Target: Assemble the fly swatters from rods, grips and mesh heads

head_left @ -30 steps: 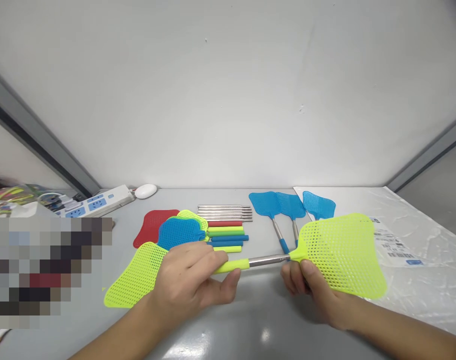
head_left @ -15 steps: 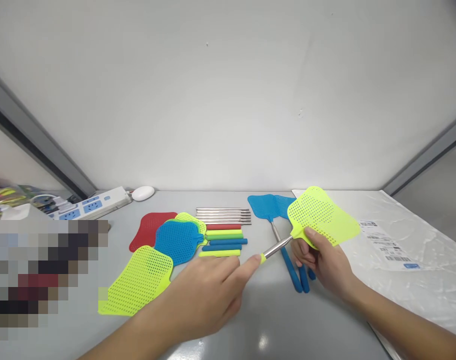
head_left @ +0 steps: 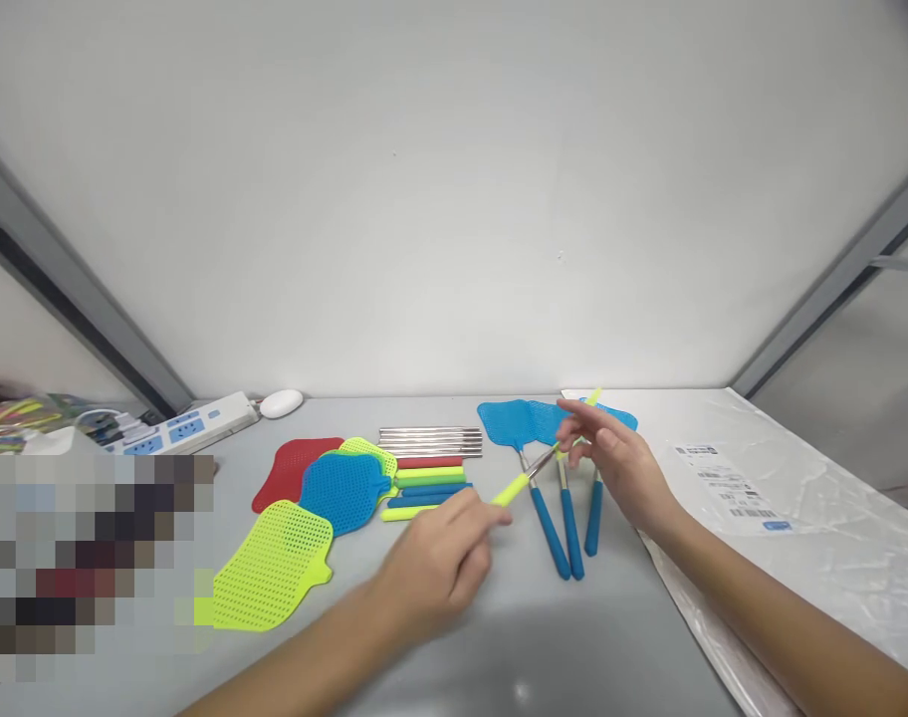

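Observation:
My left hand (head_left: 446,548) is closed on the yellow-green handle of a fly swatter (head_left: 511,490), whose metal rod points up and to the right. Its yellow-green head is turned nearly edge-on and mostly hidden behind my right hand (head_left: 610,453). That hand is open beside the head, fingers apart; whether they touch it I cannot tell. Beneath lie several blue fly swatters with blue grips (head_left: 550,533) and blue heads (head_left: 505,422). To the left are loose swatter heads: red (head_left: 286,473), blue (head_left: 341,493) and yellow-green (head_left: 271,573).
Metal rods (head_left: 430,441) lie in a row behind coloured grip tubes (head_left: 430,476). A power strip (head_left: 192,426) and a white oval object (head_left: 281,403) are at the back left. A white plastic package (head_left: 819,588) covers the right side, before a pale wall.
The held swatter has rolled so its head turned from face-on to edge-on. My right hand has let go of the head's base and its fingers have spread. The view has shifted slightly.

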`<state>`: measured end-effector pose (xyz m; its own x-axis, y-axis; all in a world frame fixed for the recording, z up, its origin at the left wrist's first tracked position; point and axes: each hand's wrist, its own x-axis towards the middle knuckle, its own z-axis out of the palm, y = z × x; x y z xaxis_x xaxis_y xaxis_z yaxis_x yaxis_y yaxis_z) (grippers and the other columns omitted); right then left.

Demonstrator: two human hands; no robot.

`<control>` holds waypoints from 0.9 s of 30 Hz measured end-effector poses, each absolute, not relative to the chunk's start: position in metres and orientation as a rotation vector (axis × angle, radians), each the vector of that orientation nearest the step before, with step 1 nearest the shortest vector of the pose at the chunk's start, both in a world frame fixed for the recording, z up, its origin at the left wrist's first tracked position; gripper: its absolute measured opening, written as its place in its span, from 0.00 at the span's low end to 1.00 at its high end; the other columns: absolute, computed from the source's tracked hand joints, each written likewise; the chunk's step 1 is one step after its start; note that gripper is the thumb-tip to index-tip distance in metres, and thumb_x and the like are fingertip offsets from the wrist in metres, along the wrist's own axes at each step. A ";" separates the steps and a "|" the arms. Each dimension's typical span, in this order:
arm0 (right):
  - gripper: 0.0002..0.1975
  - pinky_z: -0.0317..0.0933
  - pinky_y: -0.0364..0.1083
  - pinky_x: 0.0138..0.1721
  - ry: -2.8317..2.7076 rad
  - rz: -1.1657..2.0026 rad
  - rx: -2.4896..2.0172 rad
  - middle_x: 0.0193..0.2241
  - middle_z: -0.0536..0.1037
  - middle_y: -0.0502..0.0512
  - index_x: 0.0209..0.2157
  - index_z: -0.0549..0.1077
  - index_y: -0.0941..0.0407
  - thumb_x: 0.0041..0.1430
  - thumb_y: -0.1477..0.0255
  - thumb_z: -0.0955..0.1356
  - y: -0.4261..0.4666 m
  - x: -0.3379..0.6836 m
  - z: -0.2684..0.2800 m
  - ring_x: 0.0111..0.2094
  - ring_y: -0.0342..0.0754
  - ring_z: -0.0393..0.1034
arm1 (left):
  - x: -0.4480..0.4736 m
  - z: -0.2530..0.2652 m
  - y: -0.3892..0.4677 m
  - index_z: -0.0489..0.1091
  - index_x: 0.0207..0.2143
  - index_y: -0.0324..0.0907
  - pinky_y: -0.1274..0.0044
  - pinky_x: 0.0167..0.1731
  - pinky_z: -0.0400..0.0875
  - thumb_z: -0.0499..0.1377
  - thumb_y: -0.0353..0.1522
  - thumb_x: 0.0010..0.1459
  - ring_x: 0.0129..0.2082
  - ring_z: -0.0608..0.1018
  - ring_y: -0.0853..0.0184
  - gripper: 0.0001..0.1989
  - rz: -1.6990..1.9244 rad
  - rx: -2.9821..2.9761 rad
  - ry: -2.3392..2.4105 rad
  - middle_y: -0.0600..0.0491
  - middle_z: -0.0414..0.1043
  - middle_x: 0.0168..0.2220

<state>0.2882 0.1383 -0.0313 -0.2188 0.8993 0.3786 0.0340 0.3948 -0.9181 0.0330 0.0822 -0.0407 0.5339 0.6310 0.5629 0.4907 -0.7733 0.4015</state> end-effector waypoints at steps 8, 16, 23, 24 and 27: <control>0.16 0.59 0.52 0.47 -1.937 0.033 -1.438 0.44 0.71 0.61 0.44 0.68 0.55 0.67 0.67 0.54 0.155 0.310 -0.027 0.48 0.54 0.65 | 0.129 -0.038 0.105 0.63 0.49 0.46 0.80 0.18 0.64 0.44 0.43 0.67 0.17 0.67 0.78 0.16 1.380 1.257 0.974 0.55 0.63 0.36; 0.04 0.51 0.44 0.26 -2.451 0.437 -1.812 0.26 0.74 0.53 0.31 0.71 0.54 0.55 0.71 0.64 0.161 0.343 -0.026 0.25 0.48 0.66 | 0.103 -0.053 0.069 0.62 0.55 0.50 0.81 0.19 0.64 0.48 0.44 0.67 0.16 0.66 0.81 0.18 1.229 1.245 1.043 0.53 0.66 0.45; 0.03 0.51 0.44 0.25 -2.518 0.666 -1.915 0.29 0.75 0.56 0.29 0.70 0.55 0.53 0.71 0.65 0.152 0.332 -0.017 0.26 0.47 0.66 | 0.084 -0.059 0.075 0.62 0.51 0.50 0.82 0.19 0.64 0.49 0.42 0.67 0.17 0.67 0.81 0.14 1.315 1.322 1.009 0.56 0.66 0.41; 0.03 0.51 0.44 0.24 -2.524 0.710 -1.919 0.28 0.75 0.55 0.28 0.70 0.55 0.52 0.72 0.66 0.151 0.330 -0.015 0.26 0.47 0.66 | 0.085 -0.059 0.077 0.62 0.51 0.50 0.82 0.19 0.65 0.49 0.42 0.67 0.17 0.67 0.81 0.14 1.311 1.332 0.992 0.56 0.66 0.41; 0.03 0.52 0.44 0.23 -2.541 0.872 -1.895 0.22 0.75 0.52 0.28 0.71 0.55 0.51 0.73 0.65 0.147 0.329 -0.011 0.23 0.46 0.66 | 0.089 -0.059 0.079 0.61 0.51 0.50 0.83 0.19 0.64 0.49 0.42 0.67 0.17 0.67 0.82 0.13 1.285 1.328 0.970 0.56 0.65 0.43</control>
